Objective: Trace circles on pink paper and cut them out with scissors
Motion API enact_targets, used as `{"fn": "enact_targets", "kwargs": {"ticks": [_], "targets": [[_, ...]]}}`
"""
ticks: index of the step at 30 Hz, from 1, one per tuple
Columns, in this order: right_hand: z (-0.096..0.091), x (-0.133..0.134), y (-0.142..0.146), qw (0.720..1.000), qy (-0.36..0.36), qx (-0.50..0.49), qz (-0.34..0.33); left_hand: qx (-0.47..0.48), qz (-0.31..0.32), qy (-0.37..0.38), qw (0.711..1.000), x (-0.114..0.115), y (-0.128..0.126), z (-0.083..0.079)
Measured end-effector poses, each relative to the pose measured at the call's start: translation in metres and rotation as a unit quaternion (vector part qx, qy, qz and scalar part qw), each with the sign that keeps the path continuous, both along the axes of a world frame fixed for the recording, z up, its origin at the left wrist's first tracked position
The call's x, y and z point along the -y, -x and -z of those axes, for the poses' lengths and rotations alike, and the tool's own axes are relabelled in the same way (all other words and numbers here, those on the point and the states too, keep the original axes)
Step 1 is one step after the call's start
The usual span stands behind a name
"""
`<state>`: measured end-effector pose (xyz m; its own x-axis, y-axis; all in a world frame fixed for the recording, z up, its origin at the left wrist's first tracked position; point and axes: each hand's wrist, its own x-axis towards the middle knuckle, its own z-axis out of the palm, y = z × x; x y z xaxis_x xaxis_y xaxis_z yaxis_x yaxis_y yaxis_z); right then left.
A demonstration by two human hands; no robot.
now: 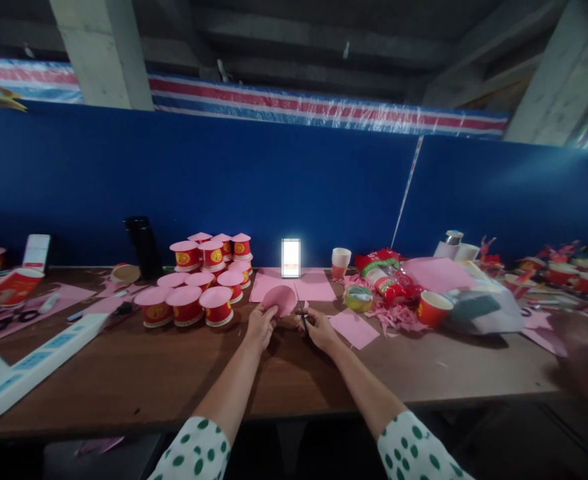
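Observation:
Between thumb and fingers, my left hand [263, 325] pinches a round pink paper disc [280, 300]. Close to the disc's right edge, my right hand [319, 330] grips a pair of dark scissors [302, 316], blades pointing up and away from me. Whether the blades touch the paper I cannot tell. Behind both hands a larger pink sheet [319, 285] lies on the table. A square pink paper piece [355, 327] rests to the right of my right hand. To the left, red paper cups with pink disc tops [217, 305] stand grouped and partly stacked.
A lit phone [291, 259] stands upright at the back. Leftward are a black bottle [143, 247] and a white power strip [49, 363]. On the right are a paper cup [435, 309], a red packet [389, 277] and pink scraps. Other people's hands show at both sides.

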<state>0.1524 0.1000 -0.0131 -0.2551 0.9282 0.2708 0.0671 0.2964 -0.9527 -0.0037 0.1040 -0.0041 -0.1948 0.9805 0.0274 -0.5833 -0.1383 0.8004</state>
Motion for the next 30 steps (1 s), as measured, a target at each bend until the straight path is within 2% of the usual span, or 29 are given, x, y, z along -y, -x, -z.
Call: {"fn": "enact_targets", "kwargs": {"ticks": [20,25,30], "targets": [[0.003,-0.002,0.002,1.0,0.002,-0.018,0.001,-0.02,-0.004,0.025,0.999,-0.001,0.001,0.002],[0.008,-0.005,0.001,1.0,-0.001,-0.021,0.001,-0.012,0.004,-0.003,1.0,0.002,-0.001,-0.003],[0.002,-0.002,0.001,1.0,-0.002,-0.027,-0.012,-0.012,-0.003,0.004,1.0,-0.001,0.001,0.0]]}}
